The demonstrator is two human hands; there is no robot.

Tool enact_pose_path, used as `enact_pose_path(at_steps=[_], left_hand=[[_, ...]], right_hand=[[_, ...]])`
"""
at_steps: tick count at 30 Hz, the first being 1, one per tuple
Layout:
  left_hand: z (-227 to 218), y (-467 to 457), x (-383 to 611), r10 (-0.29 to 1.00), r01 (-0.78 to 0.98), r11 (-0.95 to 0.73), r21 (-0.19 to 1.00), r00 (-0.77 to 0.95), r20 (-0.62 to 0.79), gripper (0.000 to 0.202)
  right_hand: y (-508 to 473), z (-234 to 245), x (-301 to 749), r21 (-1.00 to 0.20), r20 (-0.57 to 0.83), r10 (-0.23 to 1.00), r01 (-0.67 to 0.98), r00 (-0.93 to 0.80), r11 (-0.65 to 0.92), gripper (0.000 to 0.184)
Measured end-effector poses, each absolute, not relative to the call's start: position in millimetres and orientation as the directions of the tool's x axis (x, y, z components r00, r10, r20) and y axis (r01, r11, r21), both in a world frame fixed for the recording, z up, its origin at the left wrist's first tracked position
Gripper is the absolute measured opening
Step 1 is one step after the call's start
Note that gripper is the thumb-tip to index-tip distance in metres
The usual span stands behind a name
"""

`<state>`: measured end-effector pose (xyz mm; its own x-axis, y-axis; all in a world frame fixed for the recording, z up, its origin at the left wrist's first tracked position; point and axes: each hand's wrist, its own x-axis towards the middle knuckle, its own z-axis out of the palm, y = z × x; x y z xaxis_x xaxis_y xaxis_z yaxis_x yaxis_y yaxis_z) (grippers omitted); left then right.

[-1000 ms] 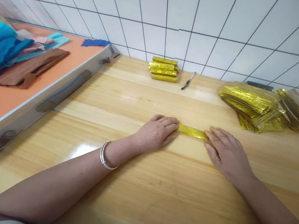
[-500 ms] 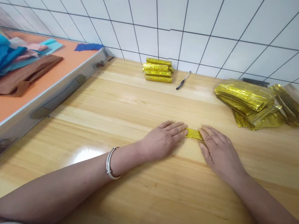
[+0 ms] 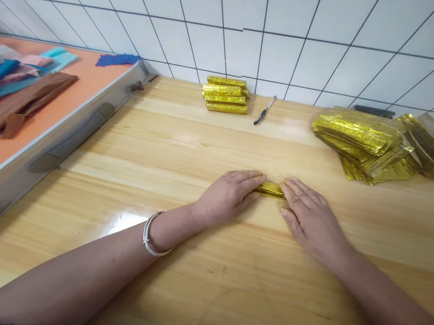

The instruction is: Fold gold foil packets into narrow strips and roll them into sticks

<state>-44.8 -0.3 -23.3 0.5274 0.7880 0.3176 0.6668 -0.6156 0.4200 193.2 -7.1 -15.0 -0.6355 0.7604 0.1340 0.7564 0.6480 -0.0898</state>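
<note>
A narrow strip of folded gold foil paper [image 3: 270,189] lies on the wooden table, its ends covered by my hands. My left hand [image 3: 233,192], with a silver bangle [image 3: 148,233] at the wrist, holds the strip's left end with fingers bent together over it. Fingers of my right hand [image 3: 308,211] press together on the right end, the thumb lower on the near side. Only the middle of the strip shows between them, with a crease along its length. Beyond the hands sits a small pile of rolled gold foil pieces [image 3: 225,100].
A black-and-clear pen [image 3: 265,110] lies right of the rolls. Flat gold foil sheets [image 3: 355,133] are heaped at the right by a dark object [image 3: 375,112]. On the left, an orange-topped surface [image 3: 68,100] with a raised edge carries brown, blue and pink crumpled material. White tiles [image 3: 282,61] line the back.
The gold foil strip looks narrower, with a fold line now along it. My left fingers have curled more around its end. The whole view has shifted slightly.
</note>
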Motion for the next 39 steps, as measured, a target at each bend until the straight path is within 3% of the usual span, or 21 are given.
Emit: enact_pose_path(at_steps=[7, 13, 30, 39], left_hand=[[-24, 10, -43, 0.801, 0.673, -0.598, 0.435, 0.494, 0.338, 0.027], [-22, 11, -39, 0.846, 0.728, -0.532, 0.432, 0.461, 0.266, 0.024], [-18, 14, -37, 0.879, 0.729, -0.475, 0.493, 0.422, 0.222, 0.021], [-20, 15, -36, 0.883, 0.722, -0.469, 0.508, 0.400, 0.246, 0.020]], right_hand=[[7, -15, 193, -0.221, 0.226, 0.788, 0.758, -0.572, 0.613, 0.039], [11, -15, 192, -0.319, 0.240, 0.823, 0.759, -0.515, 0.568, 0.032], [15, -17, 184, -0.356, 0.227, 0.878, 0.803, -0.421, 0.477, 0.030], [18, -15, 184, -0.434, 0.214, 0.893, 0.780, -0.397, 0.451, 0.026]])
